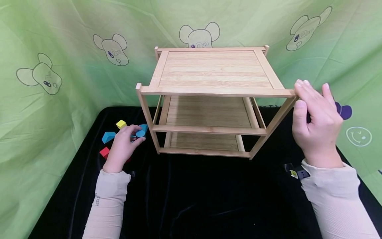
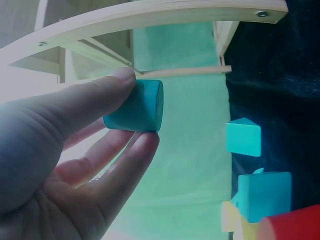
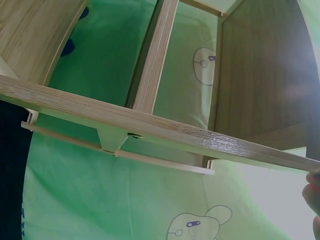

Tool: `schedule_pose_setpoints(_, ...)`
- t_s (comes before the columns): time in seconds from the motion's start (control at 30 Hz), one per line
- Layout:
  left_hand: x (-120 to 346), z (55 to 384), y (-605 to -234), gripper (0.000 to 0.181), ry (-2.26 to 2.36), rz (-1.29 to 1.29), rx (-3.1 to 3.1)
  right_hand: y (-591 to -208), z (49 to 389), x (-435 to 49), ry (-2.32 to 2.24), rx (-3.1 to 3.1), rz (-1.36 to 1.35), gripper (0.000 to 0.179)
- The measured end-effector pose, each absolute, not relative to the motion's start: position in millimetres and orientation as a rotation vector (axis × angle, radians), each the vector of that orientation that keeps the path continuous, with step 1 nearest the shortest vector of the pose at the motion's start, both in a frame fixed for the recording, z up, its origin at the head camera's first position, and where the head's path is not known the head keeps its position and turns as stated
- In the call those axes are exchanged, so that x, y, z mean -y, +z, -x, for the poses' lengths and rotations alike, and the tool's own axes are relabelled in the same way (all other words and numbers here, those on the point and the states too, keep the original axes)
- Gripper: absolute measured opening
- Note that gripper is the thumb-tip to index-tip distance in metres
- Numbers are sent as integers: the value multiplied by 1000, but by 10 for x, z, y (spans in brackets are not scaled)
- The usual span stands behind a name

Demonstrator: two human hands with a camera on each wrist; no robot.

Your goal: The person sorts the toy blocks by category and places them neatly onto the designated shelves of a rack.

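My left hand [image 1: 123, 144] pinches a blue cylinder block [image 2: 135, 106] between thumb and fingertips, just left of the shelf's front leg. The wooden three-tier shelf [image 1: 215, 73] stands upright in the middle of the head view. At its top right front corner, my right hand [image 1: 320, 122] holds the frame, fingertips over the corner and thumb beside the post. Only those fingertips [image 3: 313, 192] show at the edge of the right wrist view. Loose blocks lie around my left hand: a yellow one [image 1: 121, 124], a blue one [image 1: 108, 137] and a red one [image 1: 104, 152].
Black cloth [image 1: 209, 192] covers the tabletop under the shelf and blocks. Behind and along both sides hangs a green curtain [image 1: 74, 79] with cartoon heads drawn on it. Another blue block [image 1: 144, 127] sits close to the shelf's left front leg.
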State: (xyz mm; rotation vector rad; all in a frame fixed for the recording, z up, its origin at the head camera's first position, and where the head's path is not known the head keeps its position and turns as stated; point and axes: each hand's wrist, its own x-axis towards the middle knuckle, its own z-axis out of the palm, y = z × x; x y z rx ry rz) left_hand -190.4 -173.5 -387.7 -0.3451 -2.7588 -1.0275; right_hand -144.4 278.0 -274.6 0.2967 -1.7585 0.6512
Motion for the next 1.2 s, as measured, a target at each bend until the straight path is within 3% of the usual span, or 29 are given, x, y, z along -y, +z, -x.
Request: schedule_pose_setpoints(1.2,1651,1615,-3481,36,-1035,465,2624,-2762,1446,-2805,642,1770,-293,42)
